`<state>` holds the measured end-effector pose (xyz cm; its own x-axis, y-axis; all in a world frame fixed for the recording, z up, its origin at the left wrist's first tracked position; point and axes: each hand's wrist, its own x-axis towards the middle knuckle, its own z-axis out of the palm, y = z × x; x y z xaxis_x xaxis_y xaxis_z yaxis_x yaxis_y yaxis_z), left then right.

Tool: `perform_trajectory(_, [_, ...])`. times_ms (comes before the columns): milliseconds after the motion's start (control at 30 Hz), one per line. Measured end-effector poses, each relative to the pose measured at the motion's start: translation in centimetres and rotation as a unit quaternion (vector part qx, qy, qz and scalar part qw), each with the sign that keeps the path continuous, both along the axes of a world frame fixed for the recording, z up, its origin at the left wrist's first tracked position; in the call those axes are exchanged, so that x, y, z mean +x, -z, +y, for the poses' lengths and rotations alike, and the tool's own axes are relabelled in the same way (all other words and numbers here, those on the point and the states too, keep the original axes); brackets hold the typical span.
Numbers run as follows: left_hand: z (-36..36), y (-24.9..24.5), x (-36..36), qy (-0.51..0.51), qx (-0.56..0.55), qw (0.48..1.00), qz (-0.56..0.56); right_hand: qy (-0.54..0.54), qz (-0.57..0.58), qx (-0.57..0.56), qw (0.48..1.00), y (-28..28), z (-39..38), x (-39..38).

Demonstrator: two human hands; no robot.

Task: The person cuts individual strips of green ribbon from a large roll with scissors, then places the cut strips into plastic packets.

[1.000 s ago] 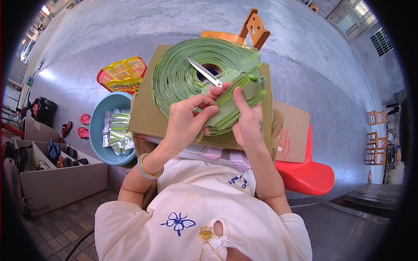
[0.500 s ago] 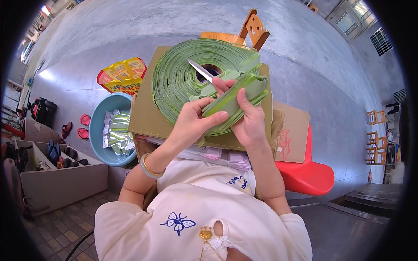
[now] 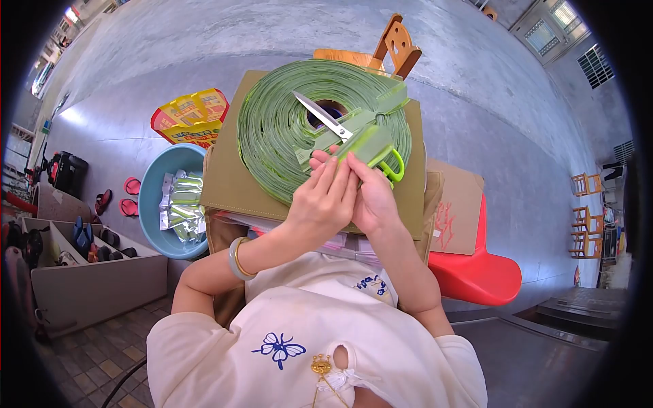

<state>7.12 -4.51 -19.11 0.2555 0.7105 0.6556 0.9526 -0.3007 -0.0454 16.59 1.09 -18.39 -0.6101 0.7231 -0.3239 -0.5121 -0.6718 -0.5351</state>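
A large flat roll of green plastic strip [image 3: 272, 129] lies on a olive-brown board [image 3: 228, 187] in front of me. Scissors [image 3: 316, 112] with a bright green handle rest on the roll, blades pointing to the far left. Just over them I hold a folded bundle of green strip [image 3: 373, 144]. My right hand [image 3: 374, 200] grips its near end, thumb on top. My left hand [image 3: 321, 200] is closed at the same end, fingertips together against the right hand's fingers; the strip's end is hidden there.
A blue basin [image 3: 148, 224] with several green-and-white packets [image 3: 187, 211] stands at left, below a yellow-red bag [image 3: 194, 115]. A wooden chair [image 3: 394, 51] is behind the roll. Right are cardboard [image 3: 459, 204] and a red plastic seat [image 3: 486, 275]. Shoes fill a box [image 3: 102, 292] at lower left.
Both hands have come closer together and slightly toward me. The strip bundle is now seen flatter and shorter, and the scissors' handle and pivot have come into view.
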Motion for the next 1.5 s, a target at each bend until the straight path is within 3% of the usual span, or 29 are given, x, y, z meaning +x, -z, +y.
perform_trajectory(100, [-1.2,-2.1,-1.0,0.093,-0.048,0.994,-0.031,0.017,0.000,0.034,0.999,-0.3,0.3,0.3])
perform_trajectory(200, [-2.5,-4.4,-3.4,0.163,-0.068,0.960,-0.216,0.034,0.044,0.069,0.996,-1.9,1.5,1.0])
perform_trajectory(300, [-3.5,-4.2,-5.7,0.091,-0.091,0.926,-0.354,-0.034,0.106,0.062,0.992,-2.9,2.0,2.3])
perform_trajectory(400, [-3.9,-5.0,-5.1,0.153,-0.247,0.808,-0.512,-0.059,0.163,0.006,0.985,-2.7,2.1,2.4])
perform_trajectory(533, [-2.7,-4.0,-4.1,0.289,-0.233,0.821,-0.434,-0.082,0.229,-0.065,0.968,-2.8,1.7,2.2])
perform_trajectory(833, [-1.6,-3.3,-4.4,0.294,-0.231,0.798,-0.473,-0.105,0.258,-0.071,0.958,-2.9,1.2,2.1])
perform_trajectory(1033, [-1.4,-3.1,-4.1,0.299,-0.257,0.754,-0.526,-0.104,0.209,-0.073,0.970,-4.1,0.3,2.1])
perform_trajectory(1233, [-1.8,-4.1,-3.6,0.182,-0.340,0.661,-0.644,-0.080,0.192,-0.011,0.978,-4.0,0.0,2.2])
perform_trajectory(1333, [-1.7,-4.6,-3.8,0.171,-0.375,0.627,-0.661,-0.058,0.136,0.036,0.988,-4.1,-0.3,2.1])
perform_trajectory(1433, [-1.8,-4.4,-3.7,0.210,-0.360,0.543,-0.729,-0.011,0.140,0.125,0.982,-4.1,-0.5,1.8])
perform_trajectory(1500, [-1.7,-4.5,-3.4,0.220,-0.339,0.540,-0.738,0.036,0.094,0.167,0.981,-4.0,-0.6,1.3])
